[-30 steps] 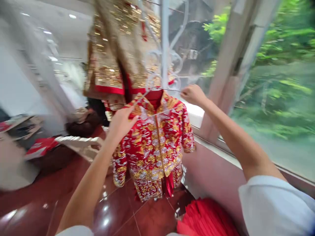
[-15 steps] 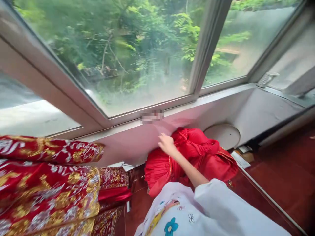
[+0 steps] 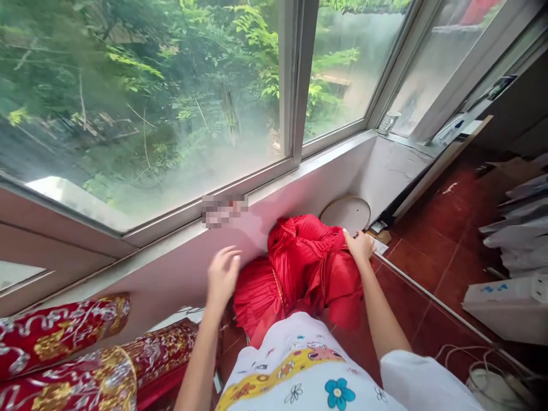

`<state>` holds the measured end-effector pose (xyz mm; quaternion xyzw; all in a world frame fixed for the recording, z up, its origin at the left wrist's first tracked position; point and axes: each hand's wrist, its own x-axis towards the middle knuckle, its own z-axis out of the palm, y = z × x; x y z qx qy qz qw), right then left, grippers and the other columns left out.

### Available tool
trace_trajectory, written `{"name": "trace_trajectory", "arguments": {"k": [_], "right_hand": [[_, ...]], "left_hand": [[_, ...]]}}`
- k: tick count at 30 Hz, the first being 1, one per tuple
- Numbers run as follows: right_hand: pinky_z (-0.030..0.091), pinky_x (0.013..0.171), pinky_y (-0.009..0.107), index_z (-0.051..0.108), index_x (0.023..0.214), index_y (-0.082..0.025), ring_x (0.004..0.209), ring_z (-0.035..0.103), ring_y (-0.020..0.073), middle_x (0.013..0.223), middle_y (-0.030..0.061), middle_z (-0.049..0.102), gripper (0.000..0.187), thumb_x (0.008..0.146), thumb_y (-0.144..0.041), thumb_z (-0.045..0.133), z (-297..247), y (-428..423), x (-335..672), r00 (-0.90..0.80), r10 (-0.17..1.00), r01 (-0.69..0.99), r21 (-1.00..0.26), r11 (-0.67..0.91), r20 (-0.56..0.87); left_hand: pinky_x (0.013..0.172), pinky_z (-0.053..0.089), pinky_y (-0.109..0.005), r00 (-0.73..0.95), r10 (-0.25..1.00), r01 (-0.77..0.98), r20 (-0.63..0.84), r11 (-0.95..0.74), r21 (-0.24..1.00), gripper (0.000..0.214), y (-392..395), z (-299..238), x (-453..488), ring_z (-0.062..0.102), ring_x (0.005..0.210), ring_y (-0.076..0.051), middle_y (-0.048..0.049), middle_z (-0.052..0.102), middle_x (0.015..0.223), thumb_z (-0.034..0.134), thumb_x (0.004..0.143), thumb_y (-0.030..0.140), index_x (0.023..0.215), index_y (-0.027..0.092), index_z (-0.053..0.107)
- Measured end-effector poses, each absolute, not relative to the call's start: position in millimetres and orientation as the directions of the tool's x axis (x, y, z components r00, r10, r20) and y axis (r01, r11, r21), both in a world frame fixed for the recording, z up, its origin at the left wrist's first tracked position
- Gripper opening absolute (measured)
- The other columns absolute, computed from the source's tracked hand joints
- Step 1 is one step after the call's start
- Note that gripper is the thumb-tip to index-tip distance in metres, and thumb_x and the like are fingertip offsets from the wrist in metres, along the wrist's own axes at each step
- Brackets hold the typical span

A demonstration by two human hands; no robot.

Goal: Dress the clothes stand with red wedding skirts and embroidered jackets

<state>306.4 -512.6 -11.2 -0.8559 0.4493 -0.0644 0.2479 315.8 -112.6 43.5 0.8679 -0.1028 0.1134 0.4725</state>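
Note:
A bundle of bright red pleated cloth (image 3: 317, 262) with thin gold trim lies bunched up right in front of my body, below the window wall. My right hand (image 3: 360, 245) grips the cloth's right edge, thumb on top and the other fingers partly hidden. Just left of the bundle, my left hand (image 3: 225, 274) is raised with its fingers loosely bent and apart, holding nothing. Further left lie dark red garments (image 3: 68, 354) embroidered in gold and silver.
Ahead runs a window sill (image 3: 265, 191) with a blurred-out patch on it. A round pale disc (image 3: 346, 214) leans at the wall. To the right are a white box (image 3: 505, 302), hanging pale cloth (image 3: 522, 228), a cable (image 3: 466, 354) and a red tiled floor (image 3: 432, 257).
My view has turned to the right. My right hand has moved from over the left part of the red cloth to its right edge and grips it. My left hand has come into view.

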Motion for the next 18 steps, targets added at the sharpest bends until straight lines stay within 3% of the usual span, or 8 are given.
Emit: {"name": "trace_trajectory", "arguments": {"k": [4, 6, 9, 12, 15, 18], "right_hand": [[0.033, 0.093, 0.050, 0.065, 0.076, -0.006, 0.105, 0.052, 0.0384, 0.095, 0.0250, 0.063, 0.024, 0.063, -0.026, 0.063, -14.4, -473.8, 336.5, 0.580, -0.769, -0.719, -0.612, -0.329, -0.268], [0.038, 0.090, 0.044, 0.060, 0.067, -0.011, 0.099, 0.055, 0.0327, 0.086, 0.0202, 0.063, 0.012, 0.064, -0.021, 0.055, -15.0, -462.3, 336.8, 0.594, -0.771, -0.657, -0.692, -0.299, -0.231], [0.042, 0.081, 0.035, 0.053, 0.063, -0.015, 0.086, 0.057, 0.0237, 0.077, 0.0114, 0.062, 0.013, 0.066, -0.023, 0.042, -10.6, -451.3, 319.5, 0.620, -0.771, -0.501, -0.829, -0.249, -0.143], [0.045, 0.068, 0.029, 0.048, 0.064, -0.018, 0.068, 0.053, 0.0165, 0.068, 0.0040, 0.058, 0.018, 0.065, -0.029, 0.035, 0.3, -440.1, 293.7, 0.667, -0.738, -0.324, -0.932, -0.166, -0.100], [0.045, 0.063, 0.028, 0.051, 0.067, -0.018, 0.060, 0.051, 0.0141, 0.063, 0.0014, 0.057, 0.024, 0.060, -0.035, 0.035, 11.4, -429.3, 270.3, 0.734, -0.671, -0.205, -0.976, -0.074, -0.103], [0.045, 0.061, 0.029, 0.057, 0.068, -0.018, 0.059, 0.052, 0.0148, 0.063, 0.0013, 0.058, 0.026, 0.054, -0.036, 0.044, 15.2, -422.0, 251.9, 0.770, -0.622, -0.114, -0.990, 0.085, -0.143]], "left_hand": [[0.092, 0.047, -0.037, 0.925, -0.376, -0.244, 0.058, -0.471, 0.848, 0.017, -186.9, -6.3, 338.6, 0.063, 0.093, -0.020, -0.0095, 0.068, 0.094, 0.052, 0.075, 0.014, 0.083, 0.014, 0.067], [0.088, 0.050, -0.037, 0.909, -0.417, -0.225, 0.014, -0.461, 0.858, 0.019, -221.2, -30.8, 342.9, 0.065, 0.090, -0.020, -0.0102, 0.069, 0.093, 0.053, 0.073, 0.010, 0.086, 0.013, 0.067], [0.092, 0.048, -0.039, 0.913, -0.408, -0.218, 0.021, -0.443, 0.870, 0.032, -250.7, -48.6, 345.8, 0.062, 0.100, -0.022, -0.0145, 0.065, 0.109, 0.054, 0.074, 0.011, 0.104, 0.010, 0.063], [0.102, 0.040, -0.041, 0.924, -0.376, -0.235, 0.073, -0.406, 0.883, 0.039, -250.8, -42.8, 357.0, 0.053, 0.117, -0.022, -0.0150, 0.056, 0.127, 0.044, 0.083, 0.016, 0.121, 0.012, 0.054], [0.105, 0.036, -0.042, 0.920, -0.372, -0.272, 0.121, -0.385, 0.882, 0.041, -234.5, -28.2, 376.8, 0.050, 0.120, -0.022, -0.0135, 0.054, 0.130, 0.035, 0.088, 0.020, 0.124, 0.013, 0.052], [0.107, 0.033, -0.044, 0.882, -0.444, -0.344, 0.158, -0.379, 0.859, 0.044, -224.1, -17.8, 390.0, 0.049, 0.121, -0.024, -0.0120, 0.056, 0.128, 0.044, 0.080, 0.015, 0.122, 0.014, 0.055]]}}
